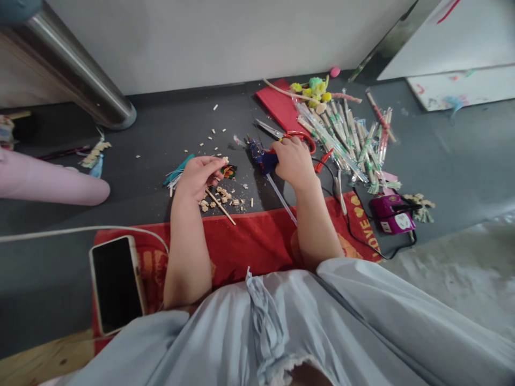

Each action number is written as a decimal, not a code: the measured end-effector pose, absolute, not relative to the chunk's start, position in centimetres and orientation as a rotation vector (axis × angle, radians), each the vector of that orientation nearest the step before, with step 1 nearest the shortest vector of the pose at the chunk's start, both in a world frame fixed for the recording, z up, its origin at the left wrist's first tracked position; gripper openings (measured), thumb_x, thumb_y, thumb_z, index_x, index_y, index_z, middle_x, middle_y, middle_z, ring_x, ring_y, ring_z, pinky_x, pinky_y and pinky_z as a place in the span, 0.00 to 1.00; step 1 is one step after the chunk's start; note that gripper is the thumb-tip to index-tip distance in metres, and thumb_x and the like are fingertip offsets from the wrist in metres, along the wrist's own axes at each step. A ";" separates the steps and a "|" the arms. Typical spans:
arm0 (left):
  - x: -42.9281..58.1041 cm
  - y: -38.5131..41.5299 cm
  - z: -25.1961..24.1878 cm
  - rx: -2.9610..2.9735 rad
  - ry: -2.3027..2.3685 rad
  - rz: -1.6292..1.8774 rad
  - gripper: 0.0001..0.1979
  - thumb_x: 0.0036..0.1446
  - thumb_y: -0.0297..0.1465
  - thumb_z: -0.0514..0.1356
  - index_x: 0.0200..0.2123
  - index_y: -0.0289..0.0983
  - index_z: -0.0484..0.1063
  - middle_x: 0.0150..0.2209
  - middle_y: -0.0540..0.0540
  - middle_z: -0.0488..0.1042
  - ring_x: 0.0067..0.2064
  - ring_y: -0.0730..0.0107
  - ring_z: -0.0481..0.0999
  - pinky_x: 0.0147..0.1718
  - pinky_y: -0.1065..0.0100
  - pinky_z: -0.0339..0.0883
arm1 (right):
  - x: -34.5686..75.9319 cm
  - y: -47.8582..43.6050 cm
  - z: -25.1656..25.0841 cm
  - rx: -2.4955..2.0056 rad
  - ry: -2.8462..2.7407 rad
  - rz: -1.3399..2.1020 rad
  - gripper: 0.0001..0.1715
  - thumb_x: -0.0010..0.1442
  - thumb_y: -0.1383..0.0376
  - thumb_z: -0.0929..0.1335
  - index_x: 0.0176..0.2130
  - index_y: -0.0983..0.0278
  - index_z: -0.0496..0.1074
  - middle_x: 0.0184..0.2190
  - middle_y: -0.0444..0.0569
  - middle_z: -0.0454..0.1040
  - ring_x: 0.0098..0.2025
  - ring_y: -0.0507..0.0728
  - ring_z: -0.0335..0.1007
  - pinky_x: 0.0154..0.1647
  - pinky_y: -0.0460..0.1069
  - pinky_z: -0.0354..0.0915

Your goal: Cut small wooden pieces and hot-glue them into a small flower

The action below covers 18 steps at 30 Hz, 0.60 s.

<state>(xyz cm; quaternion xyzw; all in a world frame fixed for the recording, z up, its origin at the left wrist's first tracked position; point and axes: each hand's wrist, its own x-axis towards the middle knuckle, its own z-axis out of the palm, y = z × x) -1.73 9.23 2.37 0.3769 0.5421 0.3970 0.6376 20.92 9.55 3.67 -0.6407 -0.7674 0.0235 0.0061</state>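
My left hand [201, 176] is closed in a pinch, with a small beige piece [226, 160] at the thumb and fingertips. Just below those fingers a thin wooden stick [222, 208] slants toward the red cloth; whether they touch it I cannot tell. My right hand [293, 160] is wrapped around a blue hot glue gun [266, 161], its nozzle end away from me. A translucent glue stick [280, 197] sticks out of its rear. Small beige pieces [225, 197] lie scattered under my left hand, beside a dark patterned scrap [229, 171].
Scissors with red handles [300, 138] lie beyond my right hand. Wrapped sticks [350, 134] are piled at the right, near a purple box [391, 214] with a black cable. A phone [117, 284] rests on the red cloth [241, 241]. A pink bottle [52, 179] lies left.
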 end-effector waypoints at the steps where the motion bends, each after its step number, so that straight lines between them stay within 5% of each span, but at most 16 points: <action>1: -1.7 9.2 2.4 0.858 1.238 0.907 0.07 0.44 0.31 0.66 0.26 0.33 0.75 0.17 0.52 0.68 0.18 0.82 0.66 0.14 0.80 0.54 | 21.0 9.6 3.5 -1.989 -2.412 0.080 0.24 0.52 0.76 0.59 0.48 0.70 0.70 0.45 0.63 0.72 0.50 0.69 0.62 0.46 0.61 0.58; 18: -1.7 9.1 2.6 0.876 1.240 0.928 0.09 0.42 0.34 0.66 0.26 0.33 0.74 0.16 0.53 0.67 0.19 0.81 0.67 0.16 0.78 0.55 | 24.1 10.4 3.5 -1.708 -2.214 0.377 0.29 0.46 0.73 0.64 0.50 0.69 0.69 0.50 0.61 0.73 0.54 0.66 0.67 0.55 0.60 0.61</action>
